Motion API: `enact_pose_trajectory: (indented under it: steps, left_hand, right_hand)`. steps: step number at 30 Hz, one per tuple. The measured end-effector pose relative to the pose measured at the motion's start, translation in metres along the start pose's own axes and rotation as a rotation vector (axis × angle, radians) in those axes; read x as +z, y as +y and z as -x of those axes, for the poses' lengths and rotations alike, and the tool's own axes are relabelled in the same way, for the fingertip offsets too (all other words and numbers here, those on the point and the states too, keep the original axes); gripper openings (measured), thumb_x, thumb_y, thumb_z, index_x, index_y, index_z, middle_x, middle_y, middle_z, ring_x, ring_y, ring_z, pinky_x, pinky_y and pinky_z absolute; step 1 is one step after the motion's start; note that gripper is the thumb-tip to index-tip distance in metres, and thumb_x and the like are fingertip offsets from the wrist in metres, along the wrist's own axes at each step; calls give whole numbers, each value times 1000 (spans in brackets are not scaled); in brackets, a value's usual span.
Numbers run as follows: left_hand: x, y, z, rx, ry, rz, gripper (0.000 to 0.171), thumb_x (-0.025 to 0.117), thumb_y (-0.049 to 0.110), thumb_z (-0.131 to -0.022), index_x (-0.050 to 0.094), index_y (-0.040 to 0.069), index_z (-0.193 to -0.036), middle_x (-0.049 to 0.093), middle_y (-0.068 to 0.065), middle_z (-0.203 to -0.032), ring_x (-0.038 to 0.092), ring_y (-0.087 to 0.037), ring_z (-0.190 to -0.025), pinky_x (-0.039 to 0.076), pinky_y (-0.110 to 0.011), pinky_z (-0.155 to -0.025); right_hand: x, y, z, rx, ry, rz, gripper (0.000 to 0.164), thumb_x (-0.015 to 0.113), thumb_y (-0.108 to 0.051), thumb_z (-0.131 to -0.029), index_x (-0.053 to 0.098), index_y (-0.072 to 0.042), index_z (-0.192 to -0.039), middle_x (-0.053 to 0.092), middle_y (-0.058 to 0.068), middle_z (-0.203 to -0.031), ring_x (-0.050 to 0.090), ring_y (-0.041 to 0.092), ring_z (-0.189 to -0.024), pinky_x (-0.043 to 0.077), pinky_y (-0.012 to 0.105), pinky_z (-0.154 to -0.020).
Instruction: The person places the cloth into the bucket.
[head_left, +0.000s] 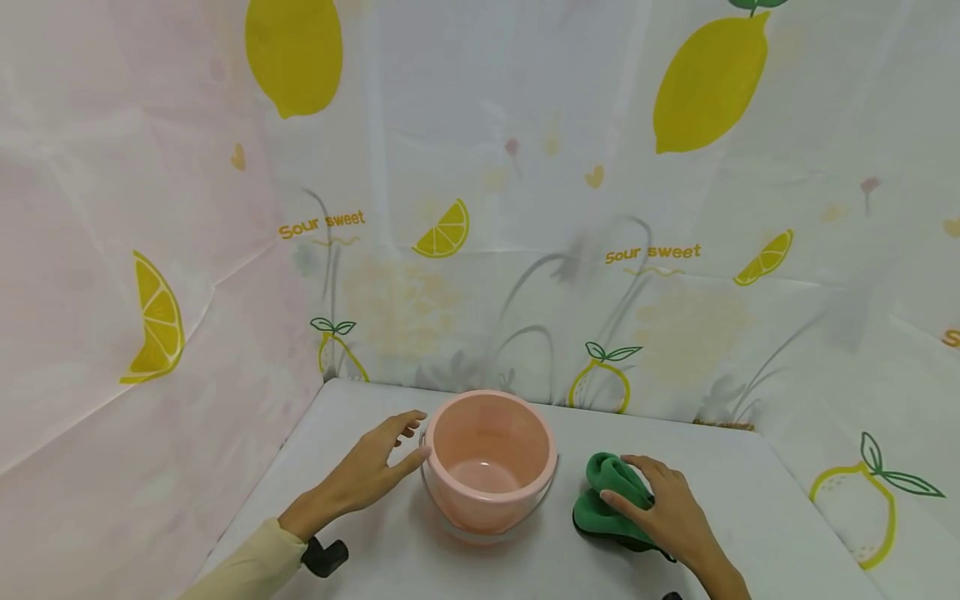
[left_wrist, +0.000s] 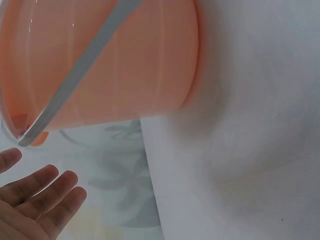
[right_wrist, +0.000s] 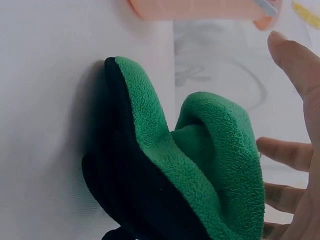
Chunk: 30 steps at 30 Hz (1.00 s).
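Observation:
A pink bucket (head_left: 487, 508) with a pale wire handle (left_wrist: 80, 75) stands upright on the white table. My left hand (head_left: 375, 462) is at the bucket's left rim, its fingers spread and holding nothing; the left wrist view shows the fingertips near the handle's end. To the right of the bucket lies a folded green cloth (head_left: 611, 508) with a black underside, its fluffy top bunched into a loop. Spread over the cloth's right side is my right hand (head_left: 671, 508). In the right wrist view its fingertips are right beside the green loop, while the thumb (right_wrist: 292, 62) stands apart.
The white table (head_left: 375, 542) runs back to a wall covering (head_left: 480, 283) printed with lemons. Similar printed sheets close off the left and right sides. A black wrist device (head_left: 325, 557) shows under the left wrist.

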<state>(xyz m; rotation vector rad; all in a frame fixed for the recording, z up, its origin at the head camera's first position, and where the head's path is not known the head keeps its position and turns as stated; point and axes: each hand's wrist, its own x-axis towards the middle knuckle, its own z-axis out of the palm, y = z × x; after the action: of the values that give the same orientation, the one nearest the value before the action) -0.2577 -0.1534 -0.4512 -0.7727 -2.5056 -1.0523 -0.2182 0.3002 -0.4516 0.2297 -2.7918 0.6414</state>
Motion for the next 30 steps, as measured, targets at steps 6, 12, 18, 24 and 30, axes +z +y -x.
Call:
enact_pose_trajectory:
  steps: [6,12,18,24,30]
  left_hand:
    - [1,0,0,-12,-10,14,55,62,45,-103,50,19,-149,62,-2,-134,61,-18,-117,55,-41,-95]
    - [2,1,-2,2,-16,31,54,62,44,-103,50,19,-150,61,4,-134,60,-13,-117,55,-38,-94]
    - [3,1,-3,17,-24,51,51,61,43,-104,51,23,-149,59,10,-134,59,-9,-116,55,-37,-93]
    - [4,1,-3,15,-30,59,52,61,42,-104,50,23,-151,59,11,-133,59,-10,-114,54,-36,-93]
    - [5,1,-2,-3,-38,66,54,60,42,-104,48,21,-153,60,9,-133,59,-10,-112,55,-36,-92]
  right_hand:
    - [5,4,-2,17,-38,12,72,72,-63,-88,61,-14,-140,59,17,-140,53,49,-121,49,67,-92]
    - [9,6,-3,52,-97,15,79,71,-66,-88,56,-15,-145,54,18,-145,49,50,-125,47,68,-93]
    - [13,8,-4,69,-131,10,88,74,-69,-83,51,-15,-149,52,21,-146,50,51,-123,50,65,-87]
    - [17,11,-1,62,-170,2,93,79,-64,-81,47,-13,-153,48,25,-146,51,50,-117,52,58,-80]
    - [21,12,-1,66,-199,-13,98,81,-61,-80,44,-8,-154,46,29,-146,52,51,-114,52,60,-80]
